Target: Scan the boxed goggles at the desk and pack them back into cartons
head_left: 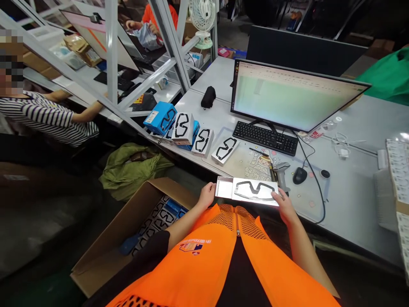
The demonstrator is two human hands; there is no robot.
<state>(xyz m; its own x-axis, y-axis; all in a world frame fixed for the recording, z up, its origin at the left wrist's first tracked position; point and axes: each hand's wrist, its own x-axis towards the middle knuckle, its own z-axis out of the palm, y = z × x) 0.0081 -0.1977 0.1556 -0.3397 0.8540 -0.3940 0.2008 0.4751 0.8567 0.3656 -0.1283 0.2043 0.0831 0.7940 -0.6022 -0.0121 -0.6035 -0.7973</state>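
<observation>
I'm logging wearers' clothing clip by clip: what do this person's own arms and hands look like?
The left hand and right hand are ungloved, with no watch or bracelet visible. A dark sleeve ends near the left elbow, beside an orange vest with a small logo.

The person wears a bright orange vest (204, 273) over a black shirt (241, 279), which shows at six o'clock where the front parts. At twelve o'clock, perforated mesh (222, 216) flanks a short zip (237, 222) with a metallic pull; more mesh lies toward seven. Toward nine sits a small logo (191, 247) in white and dark blue. A black sleeve (143, 260) stops near the elbow; forearms (306, 251) and hands (207, 194) are bare.
</observation>
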